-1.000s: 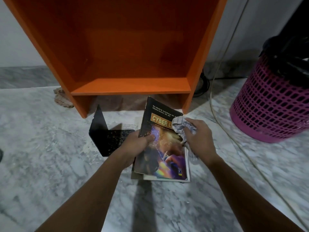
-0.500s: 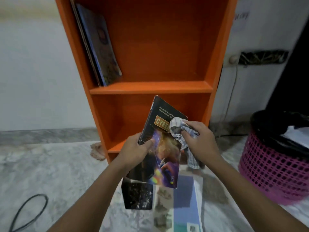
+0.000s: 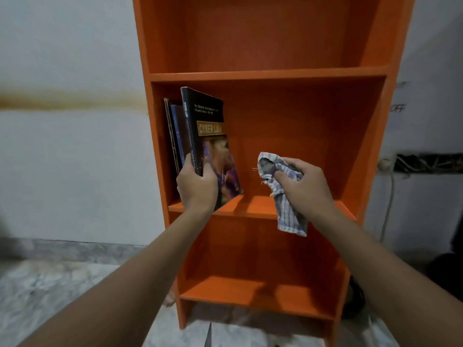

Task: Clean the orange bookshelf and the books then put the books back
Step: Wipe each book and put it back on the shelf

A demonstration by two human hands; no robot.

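Head view: orange bookshelf (image 3: 263,76) middle shelf holds books (image 3: 175,131); left hand (image 3: 198,182) grips Cyber Law book (image 3: 208,136) beside them; right hand (image 3: 304,182) clutches checked cloth (image 3: 288,211).

Shelf (image 3: 253,207) open rightward; books (image 3: 175,136) crowd left wall.

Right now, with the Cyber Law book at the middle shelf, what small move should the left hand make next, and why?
Probably slide the Cyber Law book left against the standing books, then let go. The left hand grips its lower spine, it is tilted over the shelf board, and the right hand holds the cloth clear.
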